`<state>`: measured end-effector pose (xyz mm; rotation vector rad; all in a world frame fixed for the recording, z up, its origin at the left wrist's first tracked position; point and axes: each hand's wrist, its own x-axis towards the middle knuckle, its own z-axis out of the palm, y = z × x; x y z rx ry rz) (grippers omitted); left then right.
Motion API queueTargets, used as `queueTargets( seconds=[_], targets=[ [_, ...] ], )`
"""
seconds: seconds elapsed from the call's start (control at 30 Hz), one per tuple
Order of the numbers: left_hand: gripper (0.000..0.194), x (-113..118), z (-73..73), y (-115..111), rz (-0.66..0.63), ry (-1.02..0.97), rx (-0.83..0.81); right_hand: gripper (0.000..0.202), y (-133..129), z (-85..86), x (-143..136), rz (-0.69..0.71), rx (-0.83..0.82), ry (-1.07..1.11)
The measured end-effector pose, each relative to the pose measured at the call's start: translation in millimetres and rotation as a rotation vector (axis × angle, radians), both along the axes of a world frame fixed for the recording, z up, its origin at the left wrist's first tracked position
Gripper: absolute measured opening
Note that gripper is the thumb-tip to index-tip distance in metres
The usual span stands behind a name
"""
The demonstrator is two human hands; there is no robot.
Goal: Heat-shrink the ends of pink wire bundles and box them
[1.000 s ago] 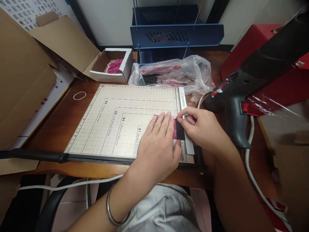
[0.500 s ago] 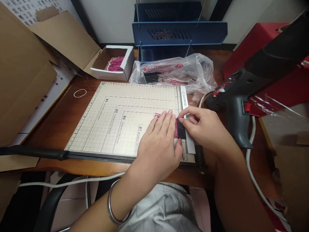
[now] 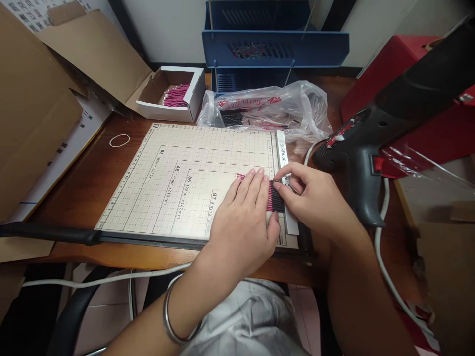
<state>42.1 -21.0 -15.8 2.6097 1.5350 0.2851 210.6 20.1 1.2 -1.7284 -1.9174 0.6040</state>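
My left hand point(image 3: 245, 217) lies flat, fingers stretched out, over a row of thin pink-red wires point(image 3: 270, 199) on the paper cutter's gridded board point(image 3: 144, 188). Black sleeves point(image 3: 277, 200) cover the wires' right ends, side by side close to the white ruler strip point(image 3: 282, 153). Bare-looking tips stick out left of my fingers. My right hand point(image 3: 315, 198) reaches over that strip, thumb and forefinger pinched at the far corner of the sleeves, seemingly on one wire's black end. My left palm hides most of the wires.
The cutter's black handle point(image 3: 48, 233) points left along the front edge. Behind the board are a white box point(image 3: 196, 94) of pink wires and a clear plastic bag point(image 3: 308, 106). A heat gun point(image 3: 359, 168) stands at right; a rubber band point(image 3: 119, 141) lies at left.
Both hands keep nearly the same pose over the wires. The whole view has shifted slightly, with things appearing a little further left and up.
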Motion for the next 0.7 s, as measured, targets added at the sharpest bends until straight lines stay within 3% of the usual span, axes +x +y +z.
queueTargets(
  seconds=[0.2, 0.47, 0.7],
  targets=[
    [0.064, -0.8, -0.9, -0.4, -0.003, -0.009, 0.005, 0.009, -8.9, 4.5, -1.2, 0.014, 0.064, -0.009],
    [0.063, -0.9, -4.3, -0.5, -0.012, -0.044, 0.043, 0.007, -51.1, 4.4, -1.6, 0.015, 0.155, -0.096],
    [0.063, -0.6, -4.7, -0.6, -0.014, -0.061, 0.047, 0.008, -55.6, 2.7, -7.3, -0.036, 0.119, -0.123]
  ],
)
